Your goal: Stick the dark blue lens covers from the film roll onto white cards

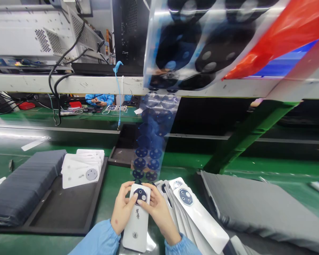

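Observation:
A white phone back cover (136,226) with dark markings lies upright along my view, a dark round camera film (141,194) at its top end. My left hand (124,205) grips its left edge, with the thumb pressed on the film. From the right side my right hand (156,209) holds the same cover, its thumb also on the film. The fingers behind the cover are hidden. Just right of my right hand lies a fanned stack of white back covers (202,221) with dark camera areas. A clear strip of dark round films (147,152) hangs down behind my hands.
At left, a dark tray (66,212) holds a grey wrapped pad (26,187) and several white covers (81,173). Another grey pad (266,205) lies at right. A white rail (95,84) crosses above the green bench. Across it, a co-worker's hands (99,102) show.

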A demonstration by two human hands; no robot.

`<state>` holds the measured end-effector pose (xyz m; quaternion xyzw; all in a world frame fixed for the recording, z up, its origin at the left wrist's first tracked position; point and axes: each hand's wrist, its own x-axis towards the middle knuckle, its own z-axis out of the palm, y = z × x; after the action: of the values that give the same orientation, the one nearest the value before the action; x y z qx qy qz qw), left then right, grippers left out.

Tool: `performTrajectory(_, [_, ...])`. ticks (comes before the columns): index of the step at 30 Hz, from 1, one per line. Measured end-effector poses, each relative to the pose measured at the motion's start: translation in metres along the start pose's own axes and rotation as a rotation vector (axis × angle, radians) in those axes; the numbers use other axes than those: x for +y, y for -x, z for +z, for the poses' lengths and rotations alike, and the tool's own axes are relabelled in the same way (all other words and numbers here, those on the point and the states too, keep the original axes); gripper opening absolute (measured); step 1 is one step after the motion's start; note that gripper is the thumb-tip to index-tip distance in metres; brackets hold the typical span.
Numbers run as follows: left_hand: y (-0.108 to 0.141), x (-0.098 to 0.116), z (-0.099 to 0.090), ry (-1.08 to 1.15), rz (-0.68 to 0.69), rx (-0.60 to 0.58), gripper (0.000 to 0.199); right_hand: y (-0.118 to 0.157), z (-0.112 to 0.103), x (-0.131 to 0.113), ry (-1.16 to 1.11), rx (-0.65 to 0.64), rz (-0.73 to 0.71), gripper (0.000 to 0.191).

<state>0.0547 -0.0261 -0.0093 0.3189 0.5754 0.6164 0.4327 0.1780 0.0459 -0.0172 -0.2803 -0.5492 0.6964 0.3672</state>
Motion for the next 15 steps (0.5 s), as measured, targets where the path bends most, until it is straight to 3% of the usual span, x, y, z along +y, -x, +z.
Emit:
performTrajectory(4, [0.000, 0.000, 0.000, 0.059, 0.028, 0.052, 0.036, 0.009, 0.009, -0.001, 0.246, 0.121, -0.070, 0.046])
performTrajectory(9, [0.003, 0.005, -0.002, 0.136, 0.053, 0.114, 0.038, 0.038, 0.030, 0.013, 0.789, 0.197, -0.278, 0.089])
performTrajectory(11, [0.004, 0.008, -0.002, 0.184, 0.040, 0.048, 0.035, 0.044, 0.032, 0.015, 0.922, 0.235, -0.335, 0.088])
performTrajectory(13, [0.001, 0.011, -0.005, 0.215, 0.066, -0.011, 0.029, 0.044, 0.023, 0.010, 0.987, 0.257, -0.382, 0.080])
performTrajectory(15, [-0.007, 0.014, -0.016, 0.129, 0.168, 0.024, 0.024, 0.040, -0.002, 0.000, 0.996, 0.271, -0.413, 0.071])
